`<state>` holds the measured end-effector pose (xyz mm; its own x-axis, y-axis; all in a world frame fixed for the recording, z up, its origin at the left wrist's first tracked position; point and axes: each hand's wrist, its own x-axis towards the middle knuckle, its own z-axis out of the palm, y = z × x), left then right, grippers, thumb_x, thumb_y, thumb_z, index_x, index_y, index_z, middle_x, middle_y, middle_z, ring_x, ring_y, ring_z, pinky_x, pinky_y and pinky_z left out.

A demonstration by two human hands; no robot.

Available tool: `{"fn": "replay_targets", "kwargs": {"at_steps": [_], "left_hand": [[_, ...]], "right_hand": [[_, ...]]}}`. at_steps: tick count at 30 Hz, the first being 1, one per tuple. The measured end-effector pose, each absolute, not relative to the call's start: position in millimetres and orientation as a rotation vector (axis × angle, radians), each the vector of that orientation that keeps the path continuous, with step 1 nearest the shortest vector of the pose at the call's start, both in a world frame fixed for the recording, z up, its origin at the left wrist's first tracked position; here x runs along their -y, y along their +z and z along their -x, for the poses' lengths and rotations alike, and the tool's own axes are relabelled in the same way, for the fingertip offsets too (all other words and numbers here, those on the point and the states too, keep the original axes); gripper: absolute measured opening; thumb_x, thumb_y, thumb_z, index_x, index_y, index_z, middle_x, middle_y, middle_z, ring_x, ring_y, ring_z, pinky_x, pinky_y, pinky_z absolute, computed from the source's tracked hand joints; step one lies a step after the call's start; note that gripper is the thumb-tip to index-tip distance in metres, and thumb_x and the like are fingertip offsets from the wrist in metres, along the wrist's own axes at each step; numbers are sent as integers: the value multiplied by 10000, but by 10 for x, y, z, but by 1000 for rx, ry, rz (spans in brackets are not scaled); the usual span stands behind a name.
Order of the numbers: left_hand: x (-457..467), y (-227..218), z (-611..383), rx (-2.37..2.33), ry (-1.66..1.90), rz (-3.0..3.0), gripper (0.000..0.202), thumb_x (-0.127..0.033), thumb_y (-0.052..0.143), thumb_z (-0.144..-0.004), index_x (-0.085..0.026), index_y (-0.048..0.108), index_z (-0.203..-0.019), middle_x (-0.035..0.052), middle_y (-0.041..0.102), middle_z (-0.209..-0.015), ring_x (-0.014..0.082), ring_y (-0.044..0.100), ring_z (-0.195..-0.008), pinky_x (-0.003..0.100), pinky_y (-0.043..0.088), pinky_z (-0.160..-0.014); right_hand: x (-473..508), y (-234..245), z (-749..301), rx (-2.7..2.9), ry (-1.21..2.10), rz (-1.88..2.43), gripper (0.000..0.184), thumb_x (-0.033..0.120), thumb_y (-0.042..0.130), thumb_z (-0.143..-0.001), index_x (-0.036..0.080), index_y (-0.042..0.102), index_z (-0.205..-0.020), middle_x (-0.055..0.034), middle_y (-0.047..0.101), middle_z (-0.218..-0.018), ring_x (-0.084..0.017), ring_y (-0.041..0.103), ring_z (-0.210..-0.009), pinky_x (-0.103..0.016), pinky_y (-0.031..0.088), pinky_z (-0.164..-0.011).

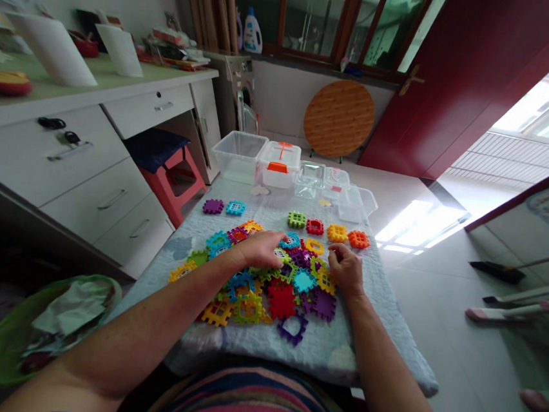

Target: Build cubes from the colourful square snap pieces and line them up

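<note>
A heap of colourful plastic interlocking building tiles with toothed edges covers the middle of the cloth-topped table. My left hand [261, 250] reaches over the heap, thumb and forefinger apart, near a blue window tile [291, 240]. At the heap's right side is my right hand [347, 269], its fingers curled together. Whatever they hold, if anything, is too small to make out. Close to it lie a yellow frame tile [314, 247] and a yellow tile [325, 280]. A red tile [282, 299], a light-blue tile [305, 280] and a dark purple frame tile [292, 329] lie nearer me.
Behind the heap, a purple tile [213, 206], blue tile [236, 208], green tile [296, 219], red tile [315, 227], yellow tile [337, 233] and orange tile [359, 239] lie separately. Clear bins [238, 157] and a lidded box [280, 175] stand at the table's far end.
</note>
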<state>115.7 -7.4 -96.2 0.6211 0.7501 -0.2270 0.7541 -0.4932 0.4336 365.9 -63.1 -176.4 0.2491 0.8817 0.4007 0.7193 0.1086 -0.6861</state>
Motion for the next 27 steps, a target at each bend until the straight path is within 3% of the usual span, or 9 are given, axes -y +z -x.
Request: {"fn": "replay_targets", "kwargs": {"at_steps": [5,14,20,27], "left_hand": [[-29,-902,-1070,-1208,62,-2436,662,-221,664,-643,-224,547,-1294,107,623,-1216,327,547,-1117,409,429,-954],[-777,-1041,-1191,-1526,114,-2385,796,-94,608,-621,-236,436,-1386,139,493,-1386,371,494,-1213,481,421,-967],[-1048,-1286,-1268,-1362,58,-2386,919,-112,678,-546,-216,405,-1417,114,562,-1337,314,542,-1192,382,437,-980],[-1141,-1407,-1257,-1302,120,-2356,826,-115,673,-559,-151,466,-1358,141,643,-1224,286,635,-1055,334,482,-903]], "right_hand": [[618,-1759,-3647,1494,252,1640,218,299,504,-766,174,682,-777,43,494,-509,-123,445,-475,-254,369,-543],[621,-1750,-3639,1497,253,1630,208,293,498,-771,181,673,-769,39,496,-513,-126,454,-474,-250,363,-525],[615,-1757,-3648,1507,252,1638,210,295,503,-771,180,677,-789,33,528,-529,-129,480,-483,-251,380,-542],[616,-1747,-3640,1513,259,1636,209,292,499,-778,178,674,-786,38,517,-523,-124,464,-473,-249,370,-533]]}}
